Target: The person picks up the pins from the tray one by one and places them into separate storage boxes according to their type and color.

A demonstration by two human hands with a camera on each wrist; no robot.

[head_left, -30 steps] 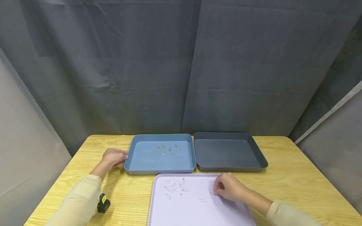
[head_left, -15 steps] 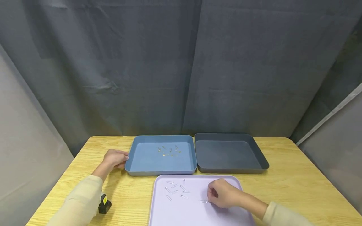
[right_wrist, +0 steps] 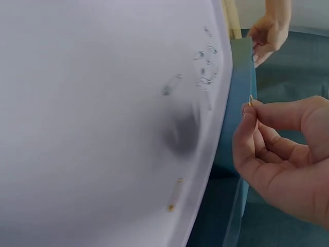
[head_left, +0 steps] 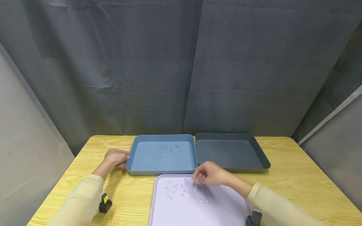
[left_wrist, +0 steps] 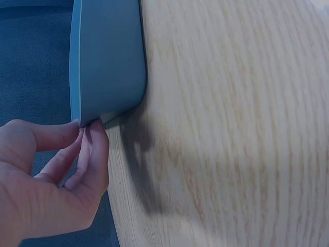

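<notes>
My right hand (head_left: 195, 180) pinches a small gold-tipped metal clip (right_wrist: 250, 100) between thumb and forefinger. It hovers over the far edge of the lavender tray (head_left: 226, 204), close to the blue tray's front wall. Several more clips (head_left: 176, 190) lie scattered on the lavender tray's left half, and one lies alone (head_left: 203, 201). The blue tray (head_left: 133, 168) holds several clips (head_left: 169, 150) near its back. My left hand (head_left: 125, 158) grips the blue tray's near left corner (left_wrist: 108, 62), thumb at the rim and fingertips (left_wrist: 95, 146) against the outer wall.
A dark grey tray (head_left: 261, 161) stands to the right of the blue one, and nothing is visible in it. All three trays sit on a wooden table (head_left: 297, 182) backed by a grey curtain. Black wrist cameras (head_left: 104, 204) show at both sleeves.
My right hand moved left along the lavender tray, then lifted with a clip toward the tray's far edge near the blue tray. The left hand stayed at the blue tray's corner.
</notes>
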